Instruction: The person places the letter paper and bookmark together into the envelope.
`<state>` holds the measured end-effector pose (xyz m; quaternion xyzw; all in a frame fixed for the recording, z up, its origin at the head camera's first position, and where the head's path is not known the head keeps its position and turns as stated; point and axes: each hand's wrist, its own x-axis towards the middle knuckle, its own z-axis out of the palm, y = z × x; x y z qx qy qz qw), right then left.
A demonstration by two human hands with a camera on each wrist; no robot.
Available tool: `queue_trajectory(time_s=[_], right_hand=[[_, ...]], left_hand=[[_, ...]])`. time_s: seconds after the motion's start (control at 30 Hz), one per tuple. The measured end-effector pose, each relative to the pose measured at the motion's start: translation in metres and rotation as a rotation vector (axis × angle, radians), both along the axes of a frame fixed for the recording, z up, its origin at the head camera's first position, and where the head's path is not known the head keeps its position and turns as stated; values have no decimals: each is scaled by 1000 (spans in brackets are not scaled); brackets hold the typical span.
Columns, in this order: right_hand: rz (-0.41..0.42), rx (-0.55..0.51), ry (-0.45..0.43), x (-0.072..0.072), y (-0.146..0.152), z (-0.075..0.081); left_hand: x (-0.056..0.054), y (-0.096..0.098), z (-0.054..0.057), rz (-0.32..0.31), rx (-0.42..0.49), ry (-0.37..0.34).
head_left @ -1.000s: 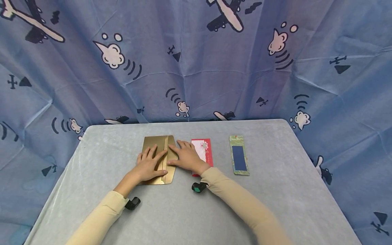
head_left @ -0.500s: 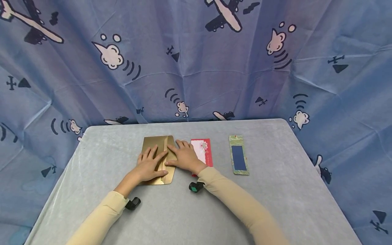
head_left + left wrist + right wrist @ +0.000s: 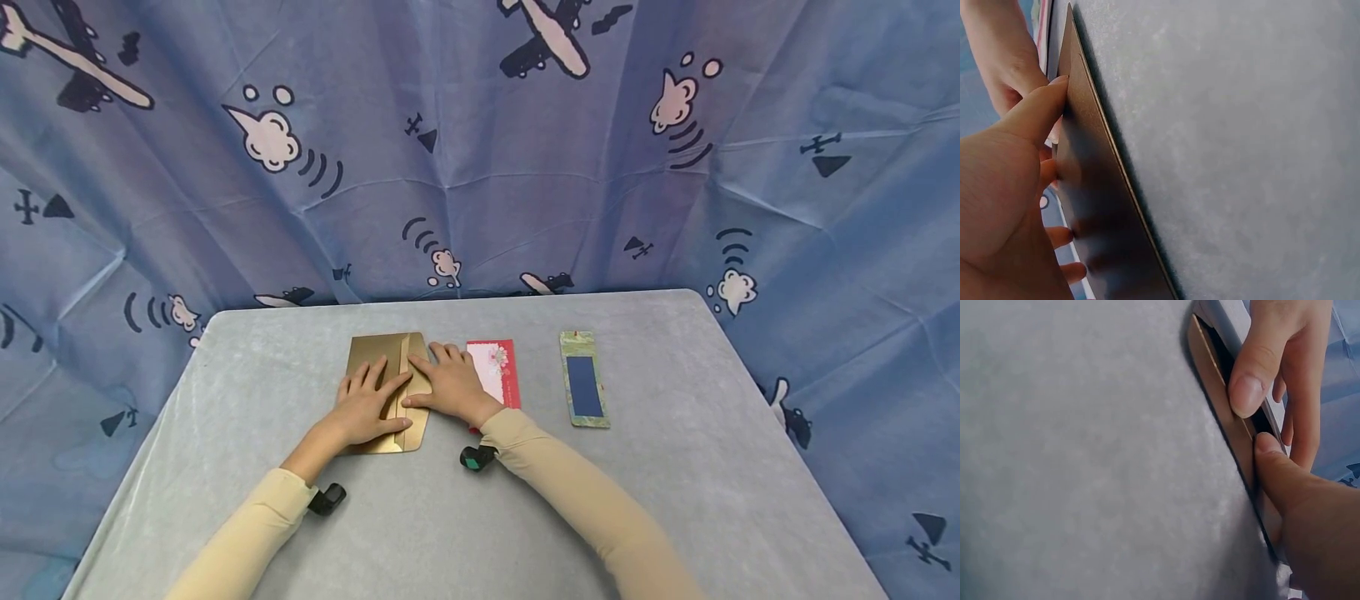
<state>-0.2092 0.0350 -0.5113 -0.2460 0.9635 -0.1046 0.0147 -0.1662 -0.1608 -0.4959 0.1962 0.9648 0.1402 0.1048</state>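
A gold envelope (image 3: 372,348) lies on the table in the head view, its flap to the right beyond a lengthwise crease. My left hand (image 3: 363,412) rests on its body with fingers spread and thumb reaching the crease. On the flap, my right hand (image 3: 453,387) lays its extended fingers and thumb, tips close to the crease. In the left wrist view the left thumb touches the envelope (image 3: 1100,169) near its edge. Both thumbs press close together on the envelope (image 3: 1210,369) in the right wrist view, where a dark gap shows along the crease.
A red and white floral card (image 3: 497,362) lies right of the envelope, partly hidden under the right forearm. Farther right is a narrow green card with a dark blue panel (image 3: 585,387). A blue printed curtain (image 3: 480,142) hangs behind the pale table (image 3: 660,358).
My right hand has slid slightly left along the flap, bringing its thumb and fingertips closer to the crease. My left hand has stayed in place on the envelope.
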Motion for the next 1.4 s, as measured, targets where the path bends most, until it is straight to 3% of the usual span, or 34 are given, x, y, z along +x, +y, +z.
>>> queue_trajectory(time_s=[0.43, 0.7, 1.1, 1.4], right_hand=[[-19, 9, -3, 1, -2, -2], [-20, 12, -14, 3, -2, 1], [-16, 14, 1, 3, -2, -1], [-21, 2, -7, 3, -2, -2]], left_hand=[[-1, 1, 3, 30, -46, -2], [-2, 4, 3, 72, -114, 81], [-1, 9, 3, 141, -97, 160], [2, 15, 10, 173, -129, 136]])
